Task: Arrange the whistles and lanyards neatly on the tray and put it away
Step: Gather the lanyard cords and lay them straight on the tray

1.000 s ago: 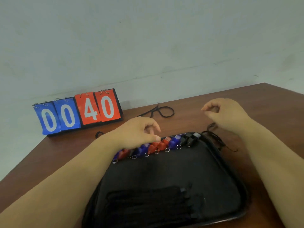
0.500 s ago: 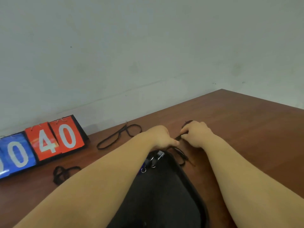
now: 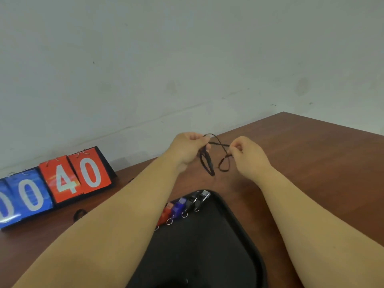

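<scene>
A black lanyard (image 3: 216, 150) hangs in loops above the brown table, held between both hands. My left hand (image 3: 187, 151) pinches one end of it with curled fingers. My right hand (image 3: 247, 156) pinches the other end, a little to the right. Below them lies the black tray (image 3: 239, 225). A row of whistles (image 3: 182, 206), red, blue and black with small metal rings, lines the tray's far edge; my left forearm hides part of the row.
A flip scoreboard (image 3: 56, 186) with blue and red number cards stands at the left against the pale wall. A small dark lanyard piece (image 3: 80, 214) lies on the table (image 3: 322, 167) in front of it. The table's far corner is at the upper right.
Both hands have lifted the black lanyard off the table beside the tray and now hold it stretched in the air. The view has shifted, and the loose lanyard behind is hidden now.
</scene>
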Demonstrator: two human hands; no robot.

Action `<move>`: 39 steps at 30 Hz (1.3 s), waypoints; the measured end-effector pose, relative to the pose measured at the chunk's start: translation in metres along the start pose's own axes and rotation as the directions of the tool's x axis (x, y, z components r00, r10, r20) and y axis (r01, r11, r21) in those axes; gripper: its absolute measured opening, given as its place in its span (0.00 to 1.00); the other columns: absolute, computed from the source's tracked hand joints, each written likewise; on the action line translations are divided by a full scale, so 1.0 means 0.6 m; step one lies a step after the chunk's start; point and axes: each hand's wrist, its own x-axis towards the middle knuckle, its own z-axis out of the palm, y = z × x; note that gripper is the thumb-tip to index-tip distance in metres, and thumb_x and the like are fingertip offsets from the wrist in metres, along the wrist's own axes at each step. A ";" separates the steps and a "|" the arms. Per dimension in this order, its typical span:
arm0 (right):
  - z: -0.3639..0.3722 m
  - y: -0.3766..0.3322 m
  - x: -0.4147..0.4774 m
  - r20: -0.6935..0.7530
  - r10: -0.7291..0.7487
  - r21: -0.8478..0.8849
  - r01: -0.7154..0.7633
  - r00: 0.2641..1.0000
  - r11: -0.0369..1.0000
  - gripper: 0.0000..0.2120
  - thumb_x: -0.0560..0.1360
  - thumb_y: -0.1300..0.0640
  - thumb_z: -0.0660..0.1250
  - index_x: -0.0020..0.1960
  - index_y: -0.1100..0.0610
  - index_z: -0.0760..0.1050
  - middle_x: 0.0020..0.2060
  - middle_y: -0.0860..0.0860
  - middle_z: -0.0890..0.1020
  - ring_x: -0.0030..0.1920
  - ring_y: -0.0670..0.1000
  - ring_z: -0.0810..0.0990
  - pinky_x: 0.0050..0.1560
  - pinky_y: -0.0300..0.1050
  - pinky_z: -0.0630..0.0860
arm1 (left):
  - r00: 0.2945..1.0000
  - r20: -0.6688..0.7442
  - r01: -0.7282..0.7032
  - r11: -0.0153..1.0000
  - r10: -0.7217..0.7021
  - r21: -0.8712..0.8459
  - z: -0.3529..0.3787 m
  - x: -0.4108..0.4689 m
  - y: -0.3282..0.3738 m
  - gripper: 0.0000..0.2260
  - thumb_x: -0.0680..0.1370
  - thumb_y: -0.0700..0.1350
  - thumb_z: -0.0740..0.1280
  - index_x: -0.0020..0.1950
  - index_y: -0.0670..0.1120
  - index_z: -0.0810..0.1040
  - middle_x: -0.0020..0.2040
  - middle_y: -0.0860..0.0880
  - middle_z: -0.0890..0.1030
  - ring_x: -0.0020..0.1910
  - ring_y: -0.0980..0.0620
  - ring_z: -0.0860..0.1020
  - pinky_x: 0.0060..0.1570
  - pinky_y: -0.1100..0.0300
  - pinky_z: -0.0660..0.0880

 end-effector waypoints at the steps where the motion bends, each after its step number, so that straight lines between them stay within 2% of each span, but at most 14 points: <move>1: 0.001 -0.008 -0.003 -0.008 -0.022 0.057 0.022 1.000 0.998 0.05 0.84 0.53 0.61 0.54 0.51 0.75 0.48 0.44 0.83 0.49 0.47 0.81 0.48 0.45 0.75 | 1.000 0.001 -0.004 0.999 0.004 -0.043 -0.012 -0.006 0.008 0.08 0.82 0.43 0.69 0.43 0.46 0.79 0.33 0.49 0.82 0.28 0.56 0.77 0.27 0.65 0.69; 3: 0.004 -0.028 -0.009 0.016 -0.009 0.270 0.004 1.000 0.963 0.05 0.84 0.54 0.63 0.52 0.52 0.77 0.44 0.46 0.84 0.43 0.44 0.84 0.44 0.41 0.77 | 1.000 -0.010 0.002 0.992 -0.004 -0.126 -0.035 -0.019 0.022 0.08 0.83 0.44 0.69 0.44 0.46 0.78 0.32 0.50 0.81 0.25 0.58 0.75 0.22 0.68 0.68; 6: 0.008 -0.050 -0.019 0.127 -0.001 0.578 -0.073 0.992 0.813 0.06 0.82 0.58 0.66 0.47 0.55 0.79 0.36 0.48 0.83 0.34 0.47 0.80 0.36 0.40 0.77 | 0.999 0.014 0.034 0.957 -0.031 -0.288 -0.074 -0.038 0.034 0.06 0.83 0.45 0.69 0.46 0.47 0.76 0.34 0.51 0.78 0.25 0.59 0.72 0.26 0.66 0.69; 8: 0.009 -0.064 -0.028 0.245 -0.037 0.737 -0.161 0.969 0.656 0.07 0.82 0.60 0.66 0.46 0.55 0.78 0.33 0.49 0.81 0.33 0.48 0.78 0.37 0.42 0.78 | 0.998 0.044 0.060 0.936 -0.047 -0.347 -0.102 -0.053 0.034 0.07 0.83 0.46 0.69 0.46 0.49 0.75 0.33 0.53 0.76 0.24 0.60 0.69 0.30 0.64 0.67; 11: 0.010 -0.082 -0.041 0.381 -0.104 0.888 -0.332 0.919 0.319 0.07 0.83 0.63 0.64 0.46 0.56 0.76 0.33 0.51 0.78 0.32 0.47 0.78 0.41 0.45 0.83 | 0.998 0.042 0.060 0.893 -0.046 -0.446 -0.150 -0.085 0.029 0.08 0.84 0.46 0.67 0.45 0.50 0.74 0.33 0.53 0.74 0.23 0.60 0.65 0.28 0.65 0.68; 13: 0.014 -0.091 -0.050 0.442 -0.130 0.883 -0.405 0.888 0.237 0.07 0.82 0.62 0.64 0.46 0.55 0.75 0.33 0.51 0.77 0.32 0.47 0.77 0.42 0.46 0.84 | 0.998 0.019 0.056 0.853 -0.055 -0.518 -0.186 -0.113 0.013 0.09 0.84 0.45 0.65 0.44 0.49 0.73 0.33 0.53 0.73 0.23 0.60 0.64 0.28 0.66 0.69; 18: 0.041 -0.103 -0.075 0.533 -0.160 0.818 -0.459 0.831 0.347 0.08 0.82 0.64 0.63 0.47 0.55 0.76 0.34 0.51 0.78 0.32 0.46 0.78 0.44 0.46 0.84 | 0.997 -0.034 0.048 0.859 -0.076 -0.509 -0.263 -0.192 -0.061 0.08 0.83 0.43 0.66 0.44 0.48 0.77 0.34 0.51 0.73 0.23 0.60 0.65 0.28 0.65 0.72; 20: 0.053 -0.109 -0.087 0.562 -0.198 0.796 -0.459 0.803 0.396 0.08 0.80 0.65 0.64 0.46 0.55 0.77 0.35 0.51 0.79 0.35 0.47 0.79 0.45 0.45 0.84 | 0.999 0.007 0.042 0.871 -0.044 -0.490 -0.290 -0.222 -0.088 0.02 0.77 0.44 0.70 0.45 0.47 0.81 0.35 0.50 0.74 0.23 0.60 0.66 0.29 0.65 0.73; 24: 0.065 -0.122 -0.104 0.578 -0.263 0.783 -0.435 0.773 0.444 0.08 0.66 0.63 0.76 0.44 0.54 0.82 0.38 0.52 0.82 0.42 0.50 0.84 0.51 0.46 0.84 | 1.000 0.024 0.018 0.847 -0.006 -0.532 -0.341 -0.271 -0.131 0.08 0.70 0.43 0.76 0.48 0.47 0.84 0.37 0.48 0.76 0.24 0.59 0.67 0.32 0.63 0.74; 26: 0.069 -0.126 -0.111 0.579 -0.261 0.781 -0.434 0.772 0.449 0.09 0.62 0.61 0.77 0.41 0.53 0.84 0.39 0.52 0.84 0.44 0.51 0.86 0.54 0.48 0.83 | 1.000 0.007 -0.012 0.822 0.019 -0.569 -0.360 -0.289 -0.154 0.17 0.64 0.45 0.84 0.49 0.47 0.85 0.36 0.48 0.78 0.24 0.60 0.68 0.33 0.62 0.76; 28: 0.075 -0.125 -0.114 0.578 -0.246 0.784 -0.445 0.778 0.433 0.08 0.65 0.64 0.75 0.42 0.54 0.83 0.39 0.53 0.85 0.44 0.53 0.87 0.54 0.48 0.84 | 0.998 -0.058 -0.052 0.802 0.021 -0.595 -0.371 -0.301 -0.172 0.19 0.61 0.46 0.86 0.48 0.48 0.85 0.36 0.48 0.78 0.24 0.59 0.68 0.33 0.63 0.77; 32: 0.089 -0.123 -0.116 0.584 -0.176 0.763 -0.462 0.793 0.452 0.09 0.77 0.69 0.65 0.46 0.57 0.79 0.38 0.53 0.84 0.44 0.54 0.88 0.53 0.48 0.85 | 0.986 -0.167 -0.083 0.825 -0.014 -0.559 -0.375 -0.307 -0.182 0.04 0.69 0.42 0.75 0.43 0.49 0.85 0.36 0.47 0.77 0.25 0.59 0.68 0.32 0.63 0.77; 36: 0.084 -0.121 -0.111 0.565 -0.143 0.781 -0.471 0.812 0.411 0.11 0.78 0.70 0.63 0.45 0.57 0.79 0.38 0.55 0.85 0.44 0.54 0.88 0.53 0.49 0.85 | 0.991 -0.129 -0.056 0.845 -0.016 -0.531 -0.382 -0.311 -0.185 0.21 0.56 0.50 0.87 0.45 0.48 0.85 0.36 0.48 0.80 0.26 0.59 0.70 0.34 0.63 0.77; 39: 0.075 -0.121 -0.106 0.541 -0.110 0.806 -0.476 0.834 0.353 0.13 0.80 0.70 0.61 0.45 0.57 0.78 0.38 0.54 0.84 0.42 0.53 0.87 0.49 0.48 0.86 | 0.991 -0.128 -0.036 0.833 -0.043 -0.553 -0.383 -0.313 -0.181 0.08 0.68 0.44 0.79 0.44 0.49 0.85 0.37 0.49 0.78 0.27 0.58 0.70 0.35 0.62 0.75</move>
